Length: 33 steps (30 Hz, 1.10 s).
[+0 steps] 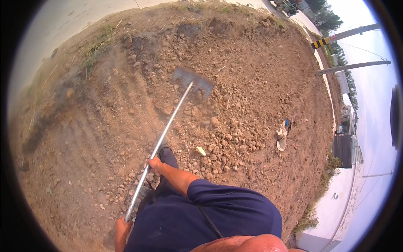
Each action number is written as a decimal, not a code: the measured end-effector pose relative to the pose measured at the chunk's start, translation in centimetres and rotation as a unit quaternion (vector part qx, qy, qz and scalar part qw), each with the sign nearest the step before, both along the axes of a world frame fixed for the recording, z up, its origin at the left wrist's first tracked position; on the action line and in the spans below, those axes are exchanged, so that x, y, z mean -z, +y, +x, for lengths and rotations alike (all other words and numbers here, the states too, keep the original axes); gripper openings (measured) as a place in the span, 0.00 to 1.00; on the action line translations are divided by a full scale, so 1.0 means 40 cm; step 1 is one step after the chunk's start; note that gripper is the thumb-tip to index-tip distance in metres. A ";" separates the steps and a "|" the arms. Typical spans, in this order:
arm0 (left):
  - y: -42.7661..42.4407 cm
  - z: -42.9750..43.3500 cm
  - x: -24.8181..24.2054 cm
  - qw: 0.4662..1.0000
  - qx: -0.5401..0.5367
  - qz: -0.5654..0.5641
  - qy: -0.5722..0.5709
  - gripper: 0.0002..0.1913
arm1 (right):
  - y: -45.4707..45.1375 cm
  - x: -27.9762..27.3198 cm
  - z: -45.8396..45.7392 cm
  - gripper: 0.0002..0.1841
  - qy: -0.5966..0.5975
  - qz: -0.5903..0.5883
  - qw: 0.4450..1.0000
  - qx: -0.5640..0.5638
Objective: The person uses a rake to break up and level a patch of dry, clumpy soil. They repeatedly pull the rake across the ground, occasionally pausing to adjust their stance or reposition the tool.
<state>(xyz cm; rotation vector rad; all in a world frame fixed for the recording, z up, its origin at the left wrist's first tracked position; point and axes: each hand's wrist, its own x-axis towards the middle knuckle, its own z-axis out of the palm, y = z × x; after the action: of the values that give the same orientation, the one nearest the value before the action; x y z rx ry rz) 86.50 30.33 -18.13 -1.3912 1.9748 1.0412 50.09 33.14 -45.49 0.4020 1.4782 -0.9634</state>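
Observation:
A long silver metal handle runs diagonally up to the broad, rusty toothed head of a rake (193,82), which rests on loose, stony soil. My right hand (153,164) is closed around the handle, near my dark trouser leg. Lower down, at the handle's near end, my left hand (122,224) grips it too. Clods and small stones (223,148) lie in a heap to the right of the handle. A pale yellow scrap (200,151) sits among them. Beneath the handle, one of my shoes (163,140) is partly hidden.
A crumpled pale scrap (281,137) with a blue piece lies on the soil to the right. Grass tufts (94,48) and a paved strip (70,20) border the upper left. Poles (354,67) stand beyond, with a white wall (335,192) at the lower right and a vehicle (287,7) far off.

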 end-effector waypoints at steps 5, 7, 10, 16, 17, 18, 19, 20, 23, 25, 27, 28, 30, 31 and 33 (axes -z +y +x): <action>0.001 -0.007 -0.023 0.995 -0.059 0.051 -0.057 0.15 | 0.011 0.005 0.007 0.14 -0.007 0.004 1.000 0.003; 0.003 -0.016 -0.025 0.997 -0.039 0.030 -0.059 0.16 | 0.005 0.021 -0.007 0.11 -0.045 0.005 0.996 0.072; 0.012 -0.023 -0.022 0.995 0.025 0.019 -0.095 0.18 | -0.025 0.037 -0.044 0.09 -0.147 0.032 0.939 0.308; 0.023 -0.054 0.000 0.996 -0.009 -0.001 -0.093 0.18 | -0.109 -0.011 -0.102 0.14 -0.061 0.137 0.951 0.269; 0.015 -0.074 0.010 0.992 -0.015 -0.001 -0.125 0.18 | -0.121 -0.020 -0.126 0.15 -0.048 0.123 0.952 0.277; 0.004 -0.107 0.026 0.995 -0.013 0.003 -0.094 0.19 | -0.137 -0.027 -0.167 0.15 -0.050 0.114 0.951 0.284; -0.008 -0.156 0.051 0.996 -0.008 0.002 -0.089 0.19 | -0.149 -0.032 -0.216 0.15 -0.055 0.109 0.949 0.291; -0.025 -0.217 0.080 0.996 -0.005 -0.001 -0.085 0.19 | -0.177 -0.027 -0.290 0.15 -0.014 0.078 0.948 0.310; -0.086 -0.456 0.173 0.999 -0.014 0.048 -0.014 0.19 | -0.249 0.005 -0.596 0.15 0.014 0.038 0.952 0.304; -0.125 -0.658 0.229 0.999 -0.014 0.050 0.017 0.20 | -0.304 0.042 -0.816 0.13 0.087 0.016 0.954 0.288; -0.149 -0.874 0.261 0.997 -0.038 0.043 0.058 0.19 | -0.347 0.087 -0.992 0.11 0.201 0.005 0.957 0.209; -0.162 -0.983 0.273 0.997 -0.037 0.044 0.059 0.19 | -0.361 0.112 -1.061 0.12 0.307 0.027 0.941 0.141; -0.199 -1.180 0.294 0.995 -0.035 0.061 0.068 0.19 | -0.391 0.169 -1.159 0.14 0.466 0.085 0.880 0.035; -0.214 -1.253 0.296 0.994 -0.040 0.084 0.063 0.19 | -0.403 0.199 -1.187 0.15 0.514 0.140 0.846 -0.002; -0.227 -1.337 0.295 0.992 -0.039 0.103 0.066 0.19 | -0.421 0.252 -1.235 0.15 0.552 0.199 0.802 -0.112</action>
<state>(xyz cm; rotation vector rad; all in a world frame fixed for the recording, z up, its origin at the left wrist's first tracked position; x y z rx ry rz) 33.01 21.24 -29.94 -1.3249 1.8538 1.3637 0.70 16.29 -55.59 -0.1142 2.7498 -0.6729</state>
